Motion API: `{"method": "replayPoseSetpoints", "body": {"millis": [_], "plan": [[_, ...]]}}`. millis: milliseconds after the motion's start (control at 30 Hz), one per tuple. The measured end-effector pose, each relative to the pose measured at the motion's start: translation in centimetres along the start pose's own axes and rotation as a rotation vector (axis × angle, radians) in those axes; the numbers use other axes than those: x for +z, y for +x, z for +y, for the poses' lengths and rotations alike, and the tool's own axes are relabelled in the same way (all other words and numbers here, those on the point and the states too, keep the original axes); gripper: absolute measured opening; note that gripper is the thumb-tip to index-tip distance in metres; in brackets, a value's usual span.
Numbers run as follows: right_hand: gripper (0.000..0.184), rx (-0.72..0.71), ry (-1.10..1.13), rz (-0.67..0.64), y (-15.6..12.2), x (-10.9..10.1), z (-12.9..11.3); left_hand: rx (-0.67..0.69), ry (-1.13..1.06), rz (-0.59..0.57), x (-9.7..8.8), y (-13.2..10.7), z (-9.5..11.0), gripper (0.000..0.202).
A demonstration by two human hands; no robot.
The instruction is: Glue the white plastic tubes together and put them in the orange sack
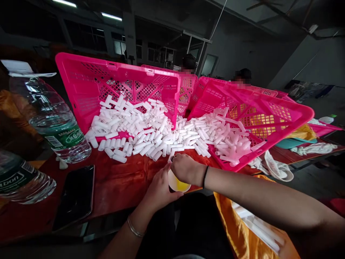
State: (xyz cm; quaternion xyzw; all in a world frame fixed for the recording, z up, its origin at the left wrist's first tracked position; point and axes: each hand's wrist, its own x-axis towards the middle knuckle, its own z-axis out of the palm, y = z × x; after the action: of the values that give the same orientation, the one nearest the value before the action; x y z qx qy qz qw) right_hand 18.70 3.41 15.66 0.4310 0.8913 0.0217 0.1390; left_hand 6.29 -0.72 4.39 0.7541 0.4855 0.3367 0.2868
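Note:
My left hand (159,190) is closed around a small white cup (176,184) with a yellow inside, held at the near edge of the red table (118,183). My right hand (184,168) is closed over the cup's top, fingers pinched on a small white tube whose end shows at the knuckles. A black band sits on my right wrist, a thin bangle on my left. Just beyond my hands lies a heap of several short white plastic tubes (151,135), spilling from two tipped pink baskets, the left basket (107,86) and the right basket (269,118).
Two water bottles, one upright (54,118) and one lying (21,180), stand at the left with a black phone (75,196) beside them. An orange bag (242,230) of longer white tubes sits at my right knee. White cloths (277,167) lie right; two people sit behind the baskets.

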Motion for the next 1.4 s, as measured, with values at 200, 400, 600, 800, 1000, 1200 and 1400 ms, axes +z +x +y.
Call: {"method": "replayPoseSetpoints", "body": {"millis": [200,400,600,800,1000,1200,1400], "plan": [[0.020,0.074,0.291,0.051,0.3,2.1,4.1,-0.019,0.028,-0.047,-0.1,-0.2,0.1,0.106],[0.021,0.155,0.680,0.214,-1.1,5.7,5.6,-0.001,0.042,-0.033,0.0,-0.4,0.1,0.107],[0.015,0.189,1.007,0.317,-2.4,7.7,5.3,-0.003,0.047,-0.022,-0.1,-0.5,0.3,0.103],[0.010,0.268,1.271,0.299,-2.2,9.1,5.4,0.003,0.053,-0.011,0.1,-0.6,0.1,0.104],[0.006,0.332,1.363,0.174,-1.1,8.9,6.0,-0.014,0.066,-0.006,0.0,-0.7,0.1,0.101],[0.008,0.367,1.330,0.090,-0.7,8.3,7.6,-0.027,0.086,-0.012,-0.2,-0.6,0.3,0.099],[0.017,0.349,1.299,0.102,-1.9,9.2,8.5,-0.063,0.121,-0.025,-0.2,-0.6,0.6,0.098]]}}
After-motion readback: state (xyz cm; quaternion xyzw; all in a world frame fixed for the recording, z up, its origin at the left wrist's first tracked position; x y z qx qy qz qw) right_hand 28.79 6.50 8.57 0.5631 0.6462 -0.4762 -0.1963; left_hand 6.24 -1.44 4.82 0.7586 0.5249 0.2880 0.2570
